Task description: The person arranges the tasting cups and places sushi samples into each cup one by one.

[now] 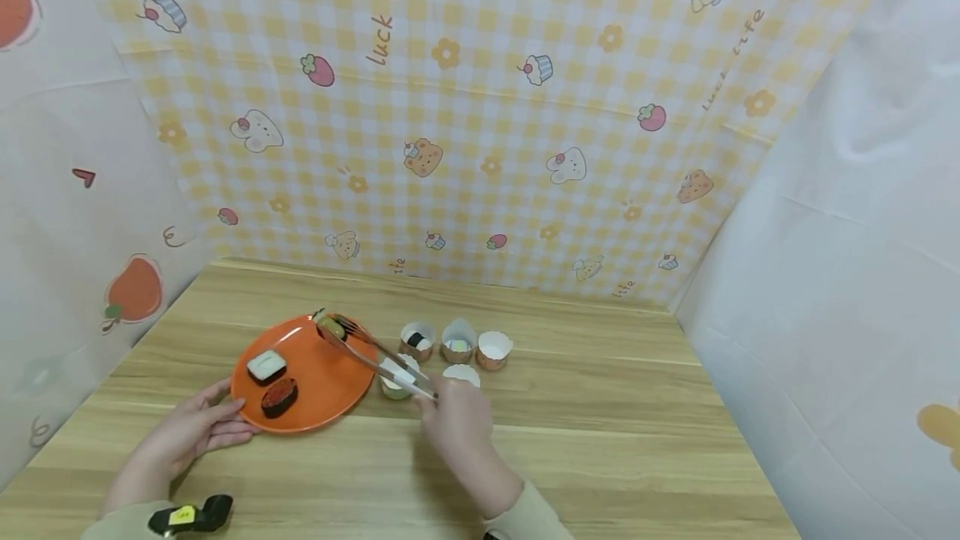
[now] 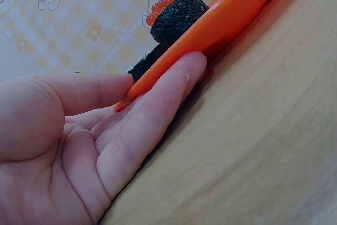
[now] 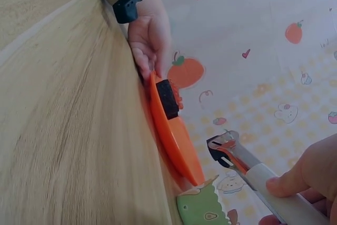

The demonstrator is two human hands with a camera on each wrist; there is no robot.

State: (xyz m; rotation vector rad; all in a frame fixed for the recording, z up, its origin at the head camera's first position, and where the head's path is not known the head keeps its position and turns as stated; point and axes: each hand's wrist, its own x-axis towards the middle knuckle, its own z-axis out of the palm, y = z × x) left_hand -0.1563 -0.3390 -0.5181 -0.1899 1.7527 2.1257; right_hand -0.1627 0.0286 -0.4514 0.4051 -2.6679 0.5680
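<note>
My left hand point(image 1: 197, 427) holds the near-left rim of an orange plate point(image 1: 322, 394), thumb on top and fingers underneath. On the plate sit a white-topped sushi piece point(image 1: 267, 367) and a seaweed-wrapped roe sushi point(image 1: 280, 397), whose red beads show in the left wrist view. My right hand point(image 1: 459, 423) grips a pair of tongs point(image 3: 247, 169) with pale handles. Between the tong tips is a dark-wrapped sushi piece with a yellow-green topping point(image 1: 331, 326), over the plate's far side. In the right wrist view it stands apart from the plate's surface.
Several paper baking cups stand right of the plate. One cup point(image 1: 417, 352) contains a white piece with a black band, and another point(image 1: 458, 353) something pale. A green-sided cup point(image 3: 200, 204) is close to the plate's edge. Patterned cloth point(image 1: 480, 115) hangs behind the wooden table point(image 1: 600, 432).
</note>
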